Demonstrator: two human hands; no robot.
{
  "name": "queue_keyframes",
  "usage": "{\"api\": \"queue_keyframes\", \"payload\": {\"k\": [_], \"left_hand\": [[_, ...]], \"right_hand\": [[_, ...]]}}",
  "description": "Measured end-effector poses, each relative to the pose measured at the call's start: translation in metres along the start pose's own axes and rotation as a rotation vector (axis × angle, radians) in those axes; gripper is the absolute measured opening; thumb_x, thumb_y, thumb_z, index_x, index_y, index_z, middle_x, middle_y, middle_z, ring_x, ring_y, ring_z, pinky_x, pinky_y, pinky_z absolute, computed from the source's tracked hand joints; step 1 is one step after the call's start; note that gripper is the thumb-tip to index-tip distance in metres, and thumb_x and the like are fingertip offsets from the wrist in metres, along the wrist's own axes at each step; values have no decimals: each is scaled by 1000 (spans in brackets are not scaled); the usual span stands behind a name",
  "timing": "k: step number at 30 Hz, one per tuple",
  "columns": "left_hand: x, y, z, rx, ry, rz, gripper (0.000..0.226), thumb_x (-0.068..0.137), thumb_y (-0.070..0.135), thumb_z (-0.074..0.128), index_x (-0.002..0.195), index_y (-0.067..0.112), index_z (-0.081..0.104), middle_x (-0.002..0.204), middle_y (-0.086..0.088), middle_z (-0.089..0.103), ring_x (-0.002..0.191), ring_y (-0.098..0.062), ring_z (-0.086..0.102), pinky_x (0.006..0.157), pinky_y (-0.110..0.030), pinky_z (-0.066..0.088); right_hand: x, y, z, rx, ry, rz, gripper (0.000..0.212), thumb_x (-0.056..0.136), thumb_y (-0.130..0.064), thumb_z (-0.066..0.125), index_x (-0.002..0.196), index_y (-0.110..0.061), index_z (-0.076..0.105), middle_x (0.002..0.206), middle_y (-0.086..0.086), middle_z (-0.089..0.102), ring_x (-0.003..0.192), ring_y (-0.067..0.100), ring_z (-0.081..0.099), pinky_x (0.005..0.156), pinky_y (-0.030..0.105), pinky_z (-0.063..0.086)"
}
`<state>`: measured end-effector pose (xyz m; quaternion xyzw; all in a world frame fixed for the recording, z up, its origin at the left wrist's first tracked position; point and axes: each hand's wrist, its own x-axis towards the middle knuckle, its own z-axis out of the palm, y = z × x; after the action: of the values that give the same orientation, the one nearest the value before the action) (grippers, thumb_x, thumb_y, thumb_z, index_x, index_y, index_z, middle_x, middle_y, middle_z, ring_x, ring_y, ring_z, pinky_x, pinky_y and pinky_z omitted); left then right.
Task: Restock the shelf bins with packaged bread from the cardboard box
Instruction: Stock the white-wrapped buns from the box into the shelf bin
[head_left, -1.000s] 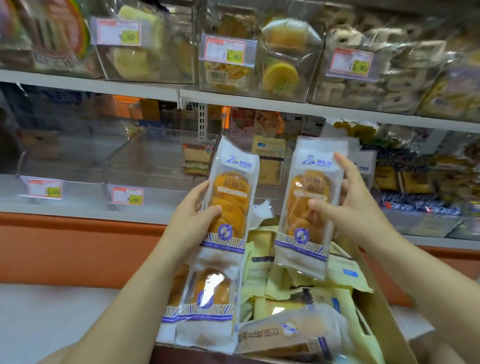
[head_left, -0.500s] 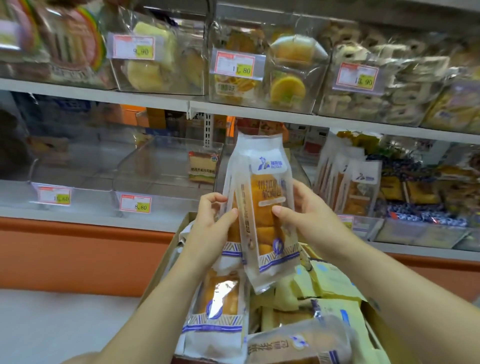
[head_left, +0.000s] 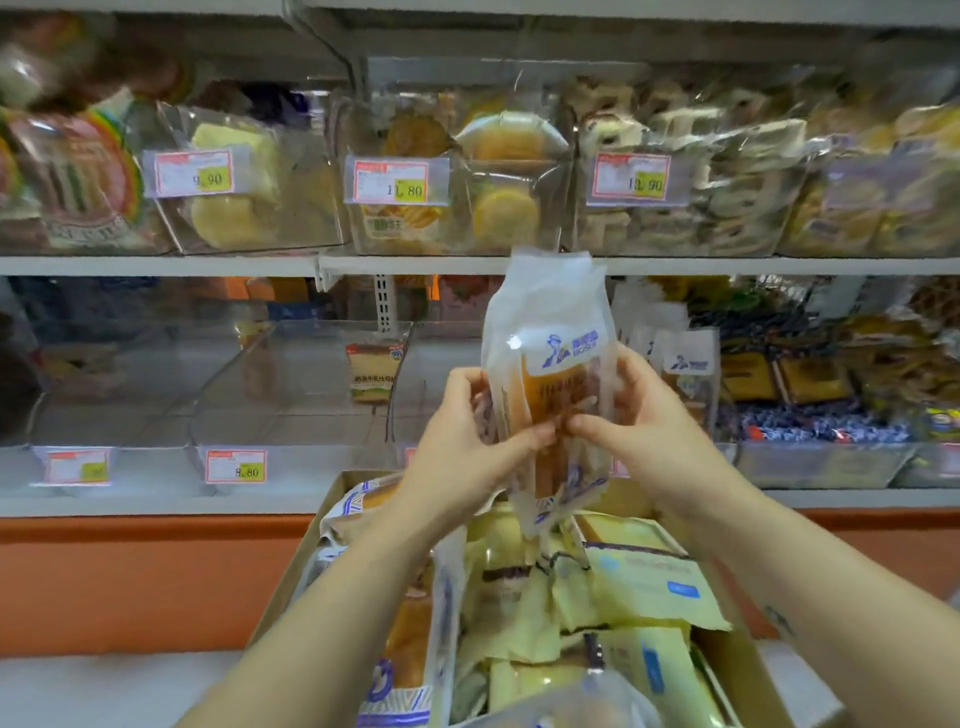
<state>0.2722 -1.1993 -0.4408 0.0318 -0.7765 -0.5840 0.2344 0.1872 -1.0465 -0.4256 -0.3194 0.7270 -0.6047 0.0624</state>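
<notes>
Head view: the two bread packs (head_left: 550, 364) I held apart are now pressed into one upright stack. My left hand (head_left: 467, 441) and right hand (head_left: 639, 436) both pinch it above the cardboard box (head_left: 298, 561), likely ready for the lower shelf bins (head_left: 291, 410).

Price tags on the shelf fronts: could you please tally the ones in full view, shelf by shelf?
Upper shelf: 3 (9.90 tag, 11.80 tag, 11.90 tag)
Lower shelf: 2 (blurred tag, 8.80 tag)
Total: 5
More tags on the lower shelf are only partly visible, so they are not counted.
</notes>
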Motion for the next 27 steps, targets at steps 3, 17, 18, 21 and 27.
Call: {"api": "queue_keyframes", "payload": {"k": [3,17,18,21,27], "left_hand": [[33,13,22,121,-85,47,63,67,45,79,116,26,43,115,12,59,106,-2,57,79,-23,50],[144,-29,105,216,-172,40,49,84,10,68,123,28,45,120,11,58,112,-7,55,97,-27,46],[147,-32,107,228,-176,42,48,84,10,68,121,29,45,118,12,58,111,-5,54,95,-26,46],[154,-43,107,223,-174,42,46,83,8,68,121,25,47,119,11,59,112,-5,56,97,-32,48],[162,-45,104,216,-171,37,41,86,13,66,119,28,47,117,13,60,110,-3,57,97,-28,47]], "right_hand": [[8,-2,-30,-127,89,-105,53,83,0,65,127,-28,54,108,-15,67,101,-3,61,84,19,51],[82,68,-92,-206,239,-39,34,89,-4,56,116,-25,58,96,-16,63,86,-5,58,60,4,43],[85,74,-93,-197,232,-28,33,89,-4,56,115,-25,58,97,-16,64,86,-5,58,60,5,43],[89,87,-101,-159,218,-29,34,89,-9,61,114,-30,56,105,-17,63,94,-6,58,65,6,46],[82,122,-130,-426,630,94,47,88,-23,65,130,-26,46,136,-2,37,120,16,42,97,33,42]]}}
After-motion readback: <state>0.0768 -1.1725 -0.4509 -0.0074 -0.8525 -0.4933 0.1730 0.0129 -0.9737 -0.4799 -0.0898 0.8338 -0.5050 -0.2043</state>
